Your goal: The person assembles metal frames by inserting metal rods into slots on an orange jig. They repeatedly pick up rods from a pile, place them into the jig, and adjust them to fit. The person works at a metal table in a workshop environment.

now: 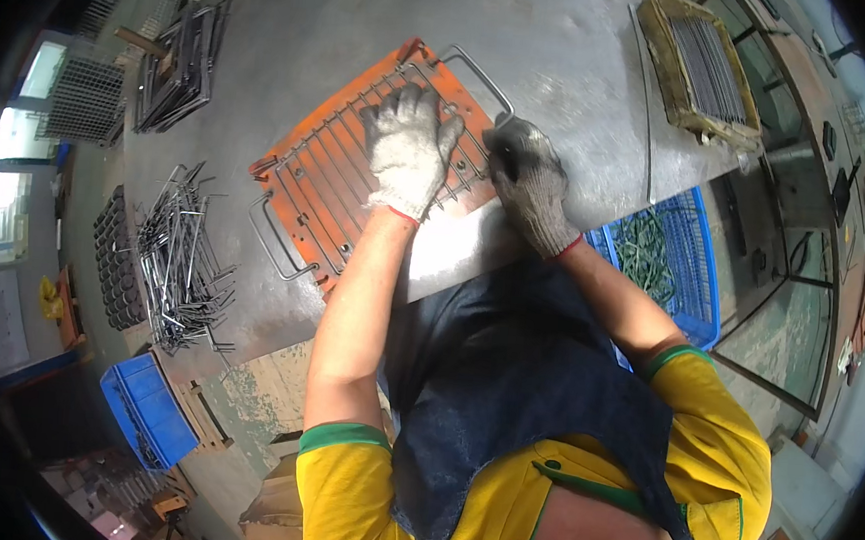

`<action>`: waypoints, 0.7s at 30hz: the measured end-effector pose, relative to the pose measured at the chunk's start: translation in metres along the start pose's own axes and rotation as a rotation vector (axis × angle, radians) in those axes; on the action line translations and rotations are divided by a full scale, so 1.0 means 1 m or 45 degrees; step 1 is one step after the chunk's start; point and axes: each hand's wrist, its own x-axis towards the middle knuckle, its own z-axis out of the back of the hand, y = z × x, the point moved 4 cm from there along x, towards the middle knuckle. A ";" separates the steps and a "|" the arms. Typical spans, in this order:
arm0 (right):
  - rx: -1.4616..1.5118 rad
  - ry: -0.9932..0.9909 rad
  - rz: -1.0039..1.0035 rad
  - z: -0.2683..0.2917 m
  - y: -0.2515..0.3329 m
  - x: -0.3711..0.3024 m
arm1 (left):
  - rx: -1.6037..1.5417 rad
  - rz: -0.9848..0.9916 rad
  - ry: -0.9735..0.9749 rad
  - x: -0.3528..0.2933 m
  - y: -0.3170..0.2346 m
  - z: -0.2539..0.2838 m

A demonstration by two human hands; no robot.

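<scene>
left fingers (404, 107) lie spread flat on the wire rack (360, 165); right fingers (506, 155) curl beside them, seemingly gripping its edge, orange jig (301, 216) beneath.

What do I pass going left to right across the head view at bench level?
Pile of bent wire rods → orange jig plate → left hand → right hand → blue crate.

Bare tabletop (568, 49) beyond the orange jig (307, 201); rod pile (182, 263) leftward.
</scene>
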 end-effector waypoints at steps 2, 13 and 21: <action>0.015 0.000 0.031 -0.004 0.000 0.000 | 0.026 0.013 -0.013 -0.002 0.002 0.000; 0.153 -0.006 -0.004 -0.008 -0.014 -0.009 | -0.137 0.284 -0.355 -0.033 0.079 0.048; 0.158 0.030 -0.077 -0.011 -0.008 -0.008 | 0.305 1.130 -0.402 -0.171 0.290 0.177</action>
